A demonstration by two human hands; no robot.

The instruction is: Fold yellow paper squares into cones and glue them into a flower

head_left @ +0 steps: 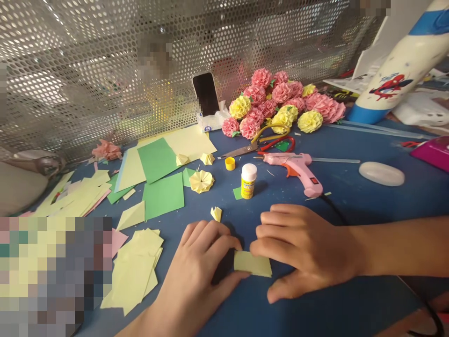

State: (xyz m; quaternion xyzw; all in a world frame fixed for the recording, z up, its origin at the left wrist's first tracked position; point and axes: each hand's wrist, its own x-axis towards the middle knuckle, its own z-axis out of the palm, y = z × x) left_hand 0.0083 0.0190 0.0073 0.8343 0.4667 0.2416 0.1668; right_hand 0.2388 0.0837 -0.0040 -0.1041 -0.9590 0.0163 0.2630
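Observation:
A small folded piece of pale yellow paper [253,265] lies on the blue tabletop in front of me. My left hand [205,257] pinches its left end between thumb and index finger. With curled fingers, my right hand [301,245] presses on the paper's upper right part, while the thumb sits apart, to the right of the paper. Just beyond my left hand is a small folded yellow paper piece [216,214]. Farther back lies a pleated yellow paper rosette [201,181]. A stack of yellow paper squares [135,269] rests left of my left hand.
Beyond my hands stand a glue bottle [248,181] and its yellow cap [230,164]. A pink glue gun [298,171], scissors [242,150], green paper [163,195] and a white oval object [381,173] lie around them. Paper flowers [280,100] and a phone [206,93] are at the back.

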